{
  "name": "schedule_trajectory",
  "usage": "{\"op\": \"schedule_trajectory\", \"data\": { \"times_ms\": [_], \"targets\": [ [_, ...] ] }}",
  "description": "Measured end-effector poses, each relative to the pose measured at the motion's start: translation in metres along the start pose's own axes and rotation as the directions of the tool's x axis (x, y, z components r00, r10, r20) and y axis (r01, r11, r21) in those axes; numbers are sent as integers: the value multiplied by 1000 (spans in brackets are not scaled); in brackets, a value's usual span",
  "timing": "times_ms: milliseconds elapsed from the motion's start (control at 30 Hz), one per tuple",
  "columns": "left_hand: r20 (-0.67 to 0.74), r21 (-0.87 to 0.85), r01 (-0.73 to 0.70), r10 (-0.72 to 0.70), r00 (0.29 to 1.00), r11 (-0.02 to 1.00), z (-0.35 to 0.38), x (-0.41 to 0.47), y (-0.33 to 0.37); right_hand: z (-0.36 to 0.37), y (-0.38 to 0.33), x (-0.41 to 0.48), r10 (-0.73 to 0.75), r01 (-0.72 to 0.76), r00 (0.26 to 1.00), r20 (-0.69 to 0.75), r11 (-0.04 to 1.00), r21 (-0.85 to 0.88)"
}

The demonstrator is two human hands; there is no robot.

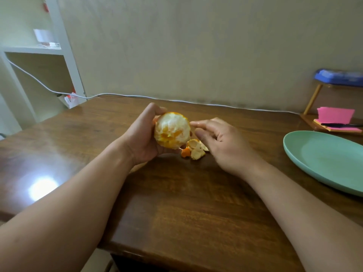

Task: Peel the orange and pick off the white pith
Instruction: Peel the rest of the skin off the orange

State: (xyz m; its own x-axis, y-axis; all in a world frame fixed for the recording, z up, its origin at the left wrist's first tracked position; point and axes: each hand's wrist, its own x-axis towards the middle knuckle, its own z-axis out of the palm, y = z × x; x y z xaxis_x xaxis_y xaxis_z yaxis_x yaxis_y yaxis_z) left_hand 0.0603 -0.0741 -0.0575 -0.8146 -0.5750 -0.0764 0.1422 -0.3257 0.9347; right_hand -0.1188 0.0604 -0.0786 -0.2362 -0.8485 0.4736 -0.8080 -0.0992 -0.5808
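Left hand (143, 138) grips the mostly peeled orange (171, 130) above the tabletop (176, 193). Right hand (218, 140) sits just beside it, fingers relaxed, holding nothing. Peel scraps (195, 151) lie below.

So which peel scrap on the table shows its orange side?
The small scrap at the pile's left end, nearest the left hand; the other scraps lie pale pith up.

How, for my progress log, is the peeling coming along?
Done: the orange is mostly bare, peel scraps lying on the table. In hand: left hand grips it, right hand reaches its side. Left: white pith covers much of it; a rind strip remains at the top.
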Motion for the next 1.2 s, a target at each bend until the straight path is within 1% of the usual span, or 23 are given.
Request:
{"op": "schedule_trajectory", "data": {
  "times_ms": [33, 100, 133, 200, 267, 367, 467, 567, 667, 867, 1000, 1100, 1200],
  "targets": [
    [7, 8, 5, -5, 1000, 1000, 0, 0, 0, -2, -3, -1, 7, -5, 1000, -31, 998, 63],
    [39, 38, 10, -12, 999, 999, 1, 0, -1, -4, -6, -4, 30, -25, 999, -16, 974, 225],
    [68, 60, 11, -15, 998, 998, 1, 0, -2, -4, -8, -6, 32, -29, 999, -7, 961, 276],
    [123, 110, -8, -6, 992, 994, 1, 0, -5, -4, -8, -6, 29, -23, 999, -14, 946, 322],
    [110, 148, -19, 3, 994, 989, 1, 0, -6, -6, -9, -6, 32, -27, 999, -10, 942, 334],
    [63, 189, -7, -6, 998, 982, 1, 1, -6, -10, -11, -8, -1, -6, 1000, 31, 968, 250],
    [96, 219, -18, -3, 995, 976, 0, 1, -7, -13, -14, -10, -58, 52, 997, 49, 992, 116],
    [114, 240, -48, 21, 993, 970, 1, 1, -8, -16, -16, -10, -98, 96, 994, 54, 994, 43],
    [124, 231, -68, 40, 992, 971, 4, 2, -10, -17, -18, -12, -131, 134, 987, 97, 991, -17],
    [140, 191, -80, 53, 989, 978, 5, 3, -12, -19, -18, -11, -128, 132, 986, 110, 991, -26],
    [163, 200, -55, 22, 986, 978, 8, 3, -16, -17, -16, -12, -94, 98, 989, 117, 995, -24],
    [139, 195, -32, 5, 990, 980, 7, 3, -17, -13, -14, -13, -88, 89, 992, 86, 996, -5],
    [150, 177, -20, -7, 989, 984, 6, 3, -17, -10, -13, -11, -108, 107, 993, 53, 994, 12]
  ]
}}
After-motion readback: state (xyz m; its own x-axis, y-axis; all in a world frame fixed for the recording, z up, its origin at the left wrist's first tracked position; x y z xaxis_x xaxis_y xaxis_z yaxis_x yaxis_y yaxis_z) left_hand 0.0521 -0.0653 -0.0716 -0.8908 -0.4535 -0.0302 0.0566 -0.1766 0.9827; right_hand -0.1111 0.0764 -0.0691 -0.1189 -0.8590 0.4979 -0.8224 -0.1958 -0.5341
